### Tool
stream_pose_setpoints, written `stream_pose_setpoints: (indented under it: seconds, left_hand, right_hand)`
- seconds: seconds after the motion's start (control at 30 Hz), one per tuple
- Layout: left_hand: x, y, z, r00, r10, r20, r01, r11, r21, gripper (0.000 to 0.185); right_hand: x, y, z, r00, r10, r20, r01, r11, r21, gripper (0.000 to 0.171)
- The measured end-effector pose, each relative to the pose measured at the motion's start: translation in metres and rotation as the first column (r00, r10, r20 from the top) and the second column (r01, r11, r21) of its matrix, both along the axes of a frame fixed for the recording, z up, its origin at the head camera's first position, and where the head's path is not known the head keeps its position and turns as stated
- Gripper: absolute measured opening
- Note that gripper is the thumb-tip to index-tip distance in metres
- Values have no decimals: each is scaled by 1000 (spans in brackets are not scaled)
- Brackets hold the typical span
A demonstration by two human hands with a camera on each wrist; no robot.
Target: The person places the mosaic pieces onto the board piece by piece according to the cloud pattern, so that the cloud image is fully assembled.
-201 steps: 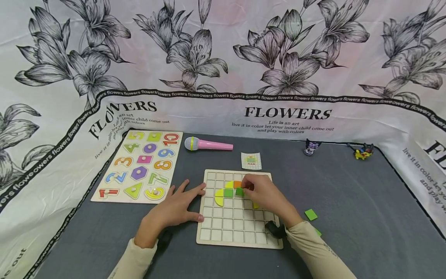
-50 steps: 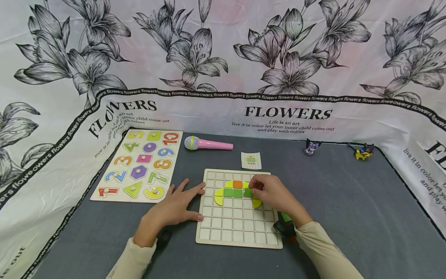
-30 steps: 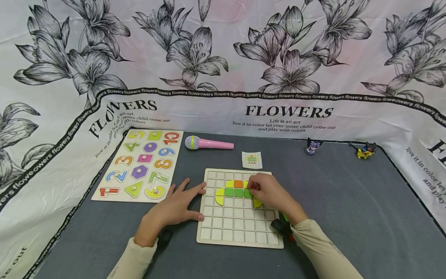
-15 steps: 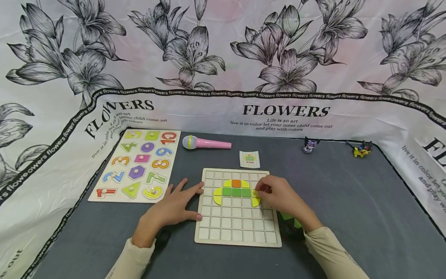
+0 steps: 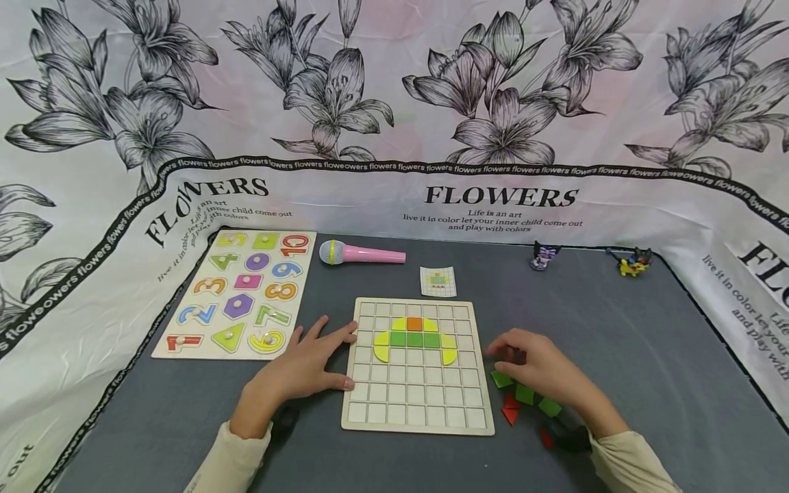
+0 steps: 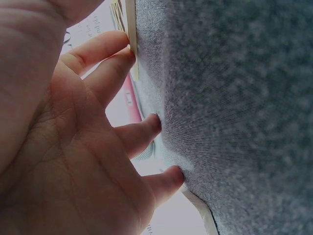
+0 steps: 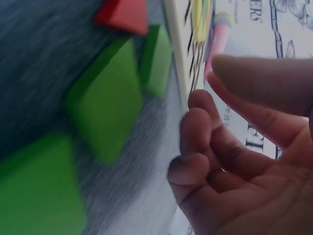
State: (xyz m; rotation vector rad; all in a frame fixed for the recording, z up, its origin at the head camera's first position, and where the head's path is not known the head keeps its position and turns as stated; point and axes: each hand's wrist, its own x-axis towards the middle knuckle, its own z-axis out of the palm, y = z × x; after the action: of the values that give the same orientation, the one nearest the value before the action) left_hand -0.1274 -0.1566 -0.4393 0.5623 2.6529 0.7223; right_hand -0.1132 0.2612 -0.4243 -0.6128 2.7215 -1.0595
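Note:
A wooden grid board (image 5: 417,394) lies on the table, with yellow rounded pieces (image 5: 381,347), an orange square (image 5: 415,324) and a row of green squares (image 5: 415,339) in its upper cells. My left hand (image 5: 300,370) rests at the board's left edge, fingers spread, thumb and index finger touching the rim. Off the board's right side, my right hand (image 5: 536,359) hovers over loose green squares (image 5: 524,394) and red triangles (image 5: 510,411). Nothing is between its thumb and index finger; in the right wrist view the other fingers (image 7: 195,131) are loosely bent.
A number-and-shape puzzle board (image 5: 240,294) lies at the left. Behind the grid board are a pink toy microphone (image 5: 370,254) and a small pattern card (image 5: 438,281). Two small figurines (image 5: 544,256) stand at the back right. A flower-printed cloth (image 5: 370,198) bounds the table's back.
My right hand has set a green square into the grid, completing a row of three, let go and moved right to the loose pieces. The left hand stays at the board's edge.

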Motion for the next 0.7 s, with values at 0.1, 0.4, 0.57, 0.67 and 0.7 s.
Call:
stream_pose_setpoints:
  seconds: [0.1,0.4,0.57,0.67,0.7]
  left_hand:
    - [0,0,0,1000,-1,-3,1,1000,2,100]
    - [0,0,2,1000,3,0,-3,1000,1,99]
    - [0,0,2,1000,3,3,-3,1000,0,98]
    - [0,1,2,1000,3,8,-3,1000,1,98]
    - [0,1,2,1000,3,9,-3,1000,0,98]
  right_hand:
    - [2,8,-3,999,36,10,-36,999,5,19]
    - [9,17,-11,997,75,-8,-75,997,24,18]
    - [9,15,-13,999,28,18,-29,999,18,16]
    - [10,15,-12,999,7,51,-7,1000,8,15]
    - [10,14,-11,998,-1,62,1,1000,4,14]
